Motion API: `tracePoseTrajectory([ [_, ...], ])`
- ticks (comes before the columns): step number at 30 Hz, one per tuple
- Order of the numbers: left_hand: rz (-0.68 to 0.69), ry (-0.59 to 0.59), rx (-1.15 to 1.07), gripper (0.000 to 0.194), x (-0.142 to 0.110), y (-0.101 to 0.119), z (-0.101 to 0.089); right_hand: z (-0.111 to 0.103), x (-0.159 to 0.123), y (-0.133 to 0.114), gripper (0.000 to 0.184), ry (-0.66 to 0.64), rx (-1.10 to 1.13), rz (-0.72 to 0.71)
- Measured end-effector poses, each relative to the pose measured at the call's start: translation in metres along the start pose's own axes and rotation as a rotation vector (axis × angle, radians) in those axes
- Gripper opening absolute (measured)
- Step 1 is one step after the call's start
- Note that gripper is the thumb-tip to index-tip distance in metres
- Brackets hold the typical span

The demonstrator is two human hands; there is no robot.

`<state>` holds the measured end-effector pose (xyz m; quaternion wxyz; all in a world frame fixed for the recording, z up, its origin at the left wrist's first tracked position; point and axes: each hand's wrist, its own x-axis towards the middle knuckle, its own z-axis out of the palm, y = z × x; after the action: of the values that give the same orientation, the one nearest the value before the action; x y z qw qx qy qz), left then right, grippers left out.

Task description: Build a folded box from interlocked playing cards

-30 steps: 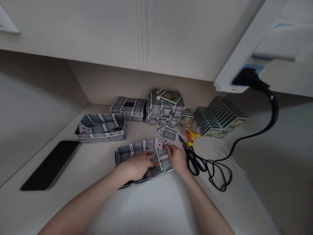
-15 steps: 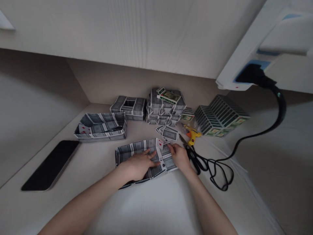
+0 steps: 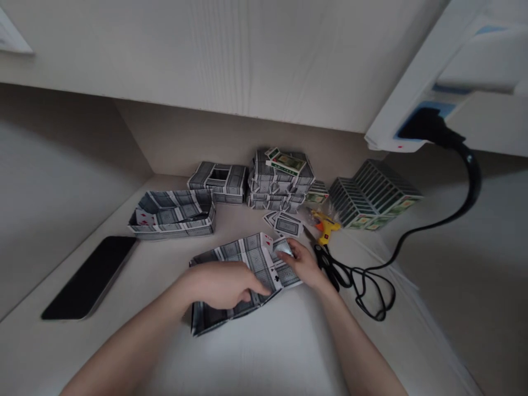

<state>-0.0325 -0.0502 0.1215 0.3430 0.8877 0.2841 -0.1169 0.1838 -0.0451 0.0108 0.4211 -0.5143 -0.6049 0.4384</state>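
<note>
An open box made of grey-backed playing cards (image 3: 259, 260) lies tilted in front of me, with a few card faces showing at its right end. My left hand (image 3: 225, 283) reaches over it, index finger stretched along the near wall and the other fingers curled against the box. At the right end, my right hand (image 3: 304, 263) pinches a playing card (image 3: 282, 247) between thumb and fingers, its surface catching the light. Whether that card is attached to the box cannot be made out. Loose playing cards (image 3: 287, 225) lie just behind.
Black-handled scissors (image 3: 325, 267) and a yellow glue gun (image 3: 328, 226) with a looping black cord (image 3: 385, 269) lie right. A second card box (image 3: 193, 228) and a phone (image 3: 91, 278) are left. Stacked card boxes (image 3: 280, 184) and green card packs (image 3: 375, 195) stand behind.
My left hand's spread fingers have curled, leaving the index finger out. The box has turned, its left end nearer me. My right hand has lifted a card's edge at the right end.
</note>
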Motion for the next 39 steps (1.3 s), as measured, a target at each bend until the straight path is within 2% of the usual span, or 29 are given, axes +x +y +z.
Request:
tracePoseTrajectory([
  [1,0.034,-0.027,-0.052,0.038,-0.003,-0.001,-0.006,0.000,-0.001,-0.002,0.018,-0.012,0.021,-0.003],
  [2,0.031,0.068,-0.059,0.035,-0.005,-0.003,-0.012,0.001,-0.001,-0.005,0.019,-0.027,0.035,-0.002],
  [5,-0.089,0.479,0.089,0.035,0.000,-0.014,-0.022,0.005,-0.005,-0.018,0.022,-0.087,0.062,0.033],
  [7,-0.125,0.563,0.203,0.037,0.007,-0.024,-0.022,0.008,-0.008,-0.025,0.028,-0.131,0.079,0.056],
  [11,-0.065,0.460,0.147,0.040,0.021,-0.035,-0.014,0.013,-0.011,-0.030,0.037,-0.203,0.152,0.046],
  [14,-0.049,0.434,0.079,0.027,0.028,-0.034,-0.007,0.014,-0.011,-0.027,0.036,-0.196,0.210,0.017],
  [17,-0.046,0.476,0.051,0.011,0.030,-0.033,-0.004,0.013,-0.012,-0.026,0.038,-0.165,0.228,0.008],
  [22,-0.085,0.593,-0.073,0.015,0.030,-0.034,-0.009,0.008,-0.015,-0.028,0.042,-0.159,0.257,0.034],
  [28,-0.159,0.667,-0.046,0.019,0.031,-0.037,-0.010,0.004,-0.016,-0.030,0.043,-0.130,0.287,0.037],
  [39,-0.159,0.671,-0.034,0.016,0.030,-0.039,-0.012,0.004,-0.018,-0.032,0.043,-0.126,0.302,0.039],
])
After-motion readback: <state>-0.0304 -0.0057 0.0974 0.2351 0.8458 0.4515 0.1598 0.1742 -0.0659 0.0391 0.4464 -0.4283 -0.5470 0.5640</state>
